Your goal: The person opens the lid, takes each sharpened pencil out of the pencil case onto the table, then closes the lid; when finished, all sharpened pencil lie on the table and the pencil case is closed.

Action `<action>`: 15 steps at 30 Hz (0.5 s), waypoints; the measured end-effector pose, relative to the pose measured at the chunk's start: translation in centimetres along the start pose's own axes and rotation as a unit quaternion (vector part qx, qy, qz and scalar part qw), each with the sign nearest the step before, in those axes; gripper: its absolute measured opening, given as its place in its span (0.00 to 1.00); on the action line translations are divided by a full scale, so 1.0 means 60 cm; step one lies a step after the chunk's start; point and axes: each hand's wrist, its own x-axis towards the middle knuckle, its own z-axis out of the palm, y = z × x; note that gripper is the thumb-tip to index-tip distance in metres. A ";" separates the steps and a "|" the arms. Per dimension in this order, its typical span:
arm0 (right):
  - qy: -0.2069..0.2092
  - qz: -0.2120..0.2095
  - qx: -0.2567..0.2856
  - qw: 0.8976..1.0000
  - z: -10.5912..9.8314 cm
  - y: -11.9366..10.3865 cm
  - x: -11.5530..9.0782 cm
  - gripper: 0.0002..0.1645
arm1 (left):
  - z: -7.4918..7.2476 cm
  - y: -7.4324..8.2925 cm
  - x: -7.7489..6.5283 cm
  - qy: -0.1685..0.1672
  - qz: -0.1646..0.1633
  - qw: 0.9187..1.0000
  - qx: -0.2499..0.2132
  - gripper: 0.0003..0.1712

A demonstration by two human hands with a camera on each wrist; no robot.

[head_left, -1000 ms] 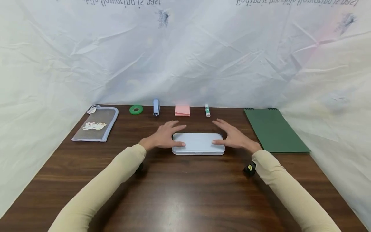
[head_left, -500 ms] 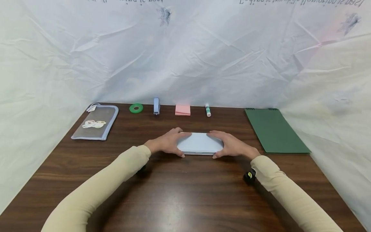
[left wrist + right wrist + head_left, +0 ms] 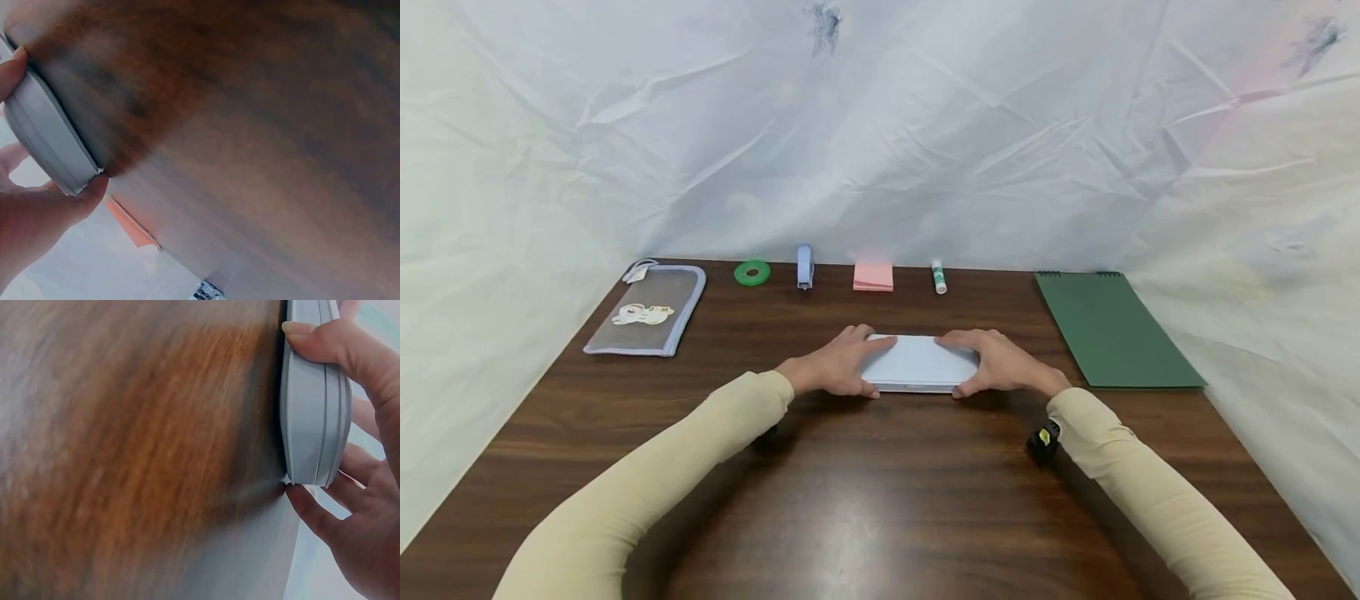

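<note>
A flat white pencil case (image 3: 920, 360) with rounded corners lies lengthwise in front of the person, its lid closed. At its left end, my left hand (image 3: 835, 364) grips it, thumb at the near edge and fingers along the far edge. My right hand (image 3: 1006, 364) holds the right end in the same way. In the left wrist view the case (image 3: 50, 134) shows its side wall between thumb and fingers. The right wrist view shows the case (image 3: 309, 419) with a seam along its side. Whether its underside touches the table cannot be told.
Along the back of the brown table (image 3: 850, 483) lie a zip pouch (image 3: 655, 312), green tape (image 3: 752, 272), a blue stapler (image 3: 805, 267), pink sticky notes (image 3: 873, 277) and a glue stick (image 3: 938, 277). A green spiral notebook (image 3: 1116, 329) lies right. White sheeting (image 3: 880, 142) hangs behind.
Both hands went from hovering spread over the case's ends to gripping them, thumbs now at the near edge. The head view has tilted slightly down.
</note>
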 end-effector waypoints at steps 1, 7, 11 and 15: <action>-0.003 0.002 0.002 1.000 -0.001 0.001 0.000 0.51 | 0.000 0.001 0.000 0.001 0.002 1.000 0.000 0.53; -0.009 0.020 0.017 1.000 -0.013 0.000 0.000 0.46 | -0.003 0.003 0.001 0.004 0.009 1.000 0.012 0.54; -0.009 0.014 0.018 1.000 -0.017 -0.004 0.004 0.43 | -0.006 0.001 0.002 0.008 0.000 1.000 0.012 0.55; -0.009 0.003 0.026 1.000 -0.011 -0.002 -0.001 0.45 | -0.002 -0.004 0.003 0.006 -0.003 1.000 0.005 0.54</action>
